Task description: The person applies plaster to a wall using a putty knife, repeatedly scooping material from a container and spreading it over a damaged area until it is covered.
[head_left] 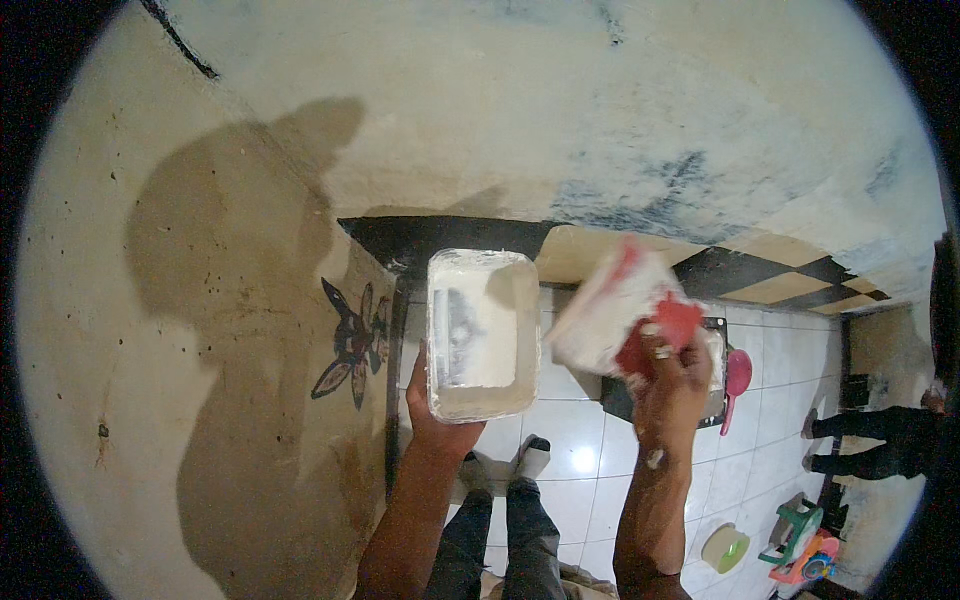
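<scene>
My left hand (435,410) holds a rectangular plastic tub (482,400) from underneath, with thick white paste or paint inside and smeared on its rim. My right hand (668,365) grips a flat red tool (670,325), blurred and largely coated in white, raised just to the right of the tub and tilted. White smears mark my fingers and wrist. Both are held over the tiled floor, in front of a patchy painted wall (620,120) with a black and tan checkered band (760,265) low along it.
A side wall (120,380) with a painted flower is close at my left. On the white tiles (560,430) are my socked feet, a dark tray (715,410), a pink dipper (737,375), a pale green basin (725,548) and plastic stools (795,530). Another person (875,440) stands at the right.
</scene>
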The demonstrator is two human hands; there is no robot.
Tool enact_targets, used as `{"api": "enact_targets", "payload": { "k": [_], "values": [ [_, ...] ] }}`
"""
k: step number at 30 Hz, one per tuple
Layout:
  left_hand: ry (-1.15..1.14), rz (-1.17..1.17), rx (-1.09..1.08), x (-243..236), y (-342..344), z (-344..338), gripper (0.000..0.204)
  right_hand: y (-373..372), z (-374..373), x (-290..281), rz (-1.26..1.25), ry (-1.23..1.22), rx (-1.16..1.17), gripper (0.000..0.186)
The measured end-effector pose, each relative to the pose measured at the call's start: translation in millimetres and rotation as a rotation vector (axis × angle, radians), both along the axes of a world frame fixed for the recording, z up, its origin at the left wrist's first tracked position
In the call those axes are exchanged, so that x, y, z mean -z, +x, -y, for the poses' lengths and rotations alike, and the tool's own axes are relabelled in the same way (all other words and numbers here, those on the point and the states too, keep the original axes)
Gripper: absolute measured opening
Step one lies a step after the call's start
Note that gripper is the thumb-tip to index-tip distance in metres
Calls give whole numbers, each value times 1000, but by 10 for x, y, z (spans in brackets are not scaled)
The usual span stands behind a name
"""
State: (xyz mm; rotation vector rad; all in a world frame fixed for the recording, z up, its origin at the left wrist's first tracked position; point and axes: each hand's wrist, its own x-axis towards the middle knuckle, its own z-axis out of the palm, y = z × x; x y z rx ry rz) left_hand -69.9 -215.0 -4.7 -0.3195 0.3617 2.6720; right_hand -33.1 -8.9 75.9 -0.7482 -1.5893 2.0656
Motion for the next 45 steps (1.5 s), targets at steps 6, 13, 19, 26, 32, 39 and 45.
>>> {"api": "enact_targets", "payload": {
  "k": [6, 13, 19, 26, 32, 39, 45],
  "values": [
    [31, 23, 37, -27, 8, -92, 47, -95, 362, 41, 169, 584, -289, 15],
    [-88, 79, 32, 25, 11, -99, 48, -114, 392, 133, 230, 678, -340, 18],
    [-166, 114, 77, 36, 12, -106, 48, -135, 344, 162, 279, 614, -446, 19],
    [-353, 145, 160, 81, 50, -263, 49, -161, 463, 45, 218, 457, -500, 23],
    [-392, 122, 151, 81, 64, -371, 45, -33, 242, 214, 153, 91, -356, 18],
    [-367, 34, 119, -4, 70, -482, 41, 186, -100, 199, 3, -246, -190, 21],
    [-180, 33, 101, 1, 23, -602, 47, 132, -365, 497, -68, -536, -43, 30]
  ]
}}
